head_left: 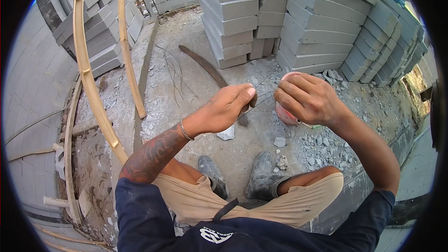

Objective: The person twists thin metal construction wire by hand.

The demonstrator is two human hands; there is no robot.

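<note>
Thin dark wire (264, 98) runs across the gap between my two hands, in front of my chest. My left hand (228, 105) is closed with thumb and fingers pinched on the wire, and a loose length trails back past the wrist. My right hand (305, 97) has its fingers curled round the wire's other end, knuckles up. Behind and below the right hand shows a round red-pink object (285, 114), mostly covered by the hand. More thin wires (175, 77) lie on the concrete floor beyond my left hand.
Tall stacks of grey blocks (228, 18) stand ahead and to the right (322, 23). Rubble (326, 149) lies by my right knee. A dark wooden strip (203, 64) rests on the floor ahead. Bamboo poles (88, 74) rise at my left. My boots (261, 172) are on the concrete.
</note>
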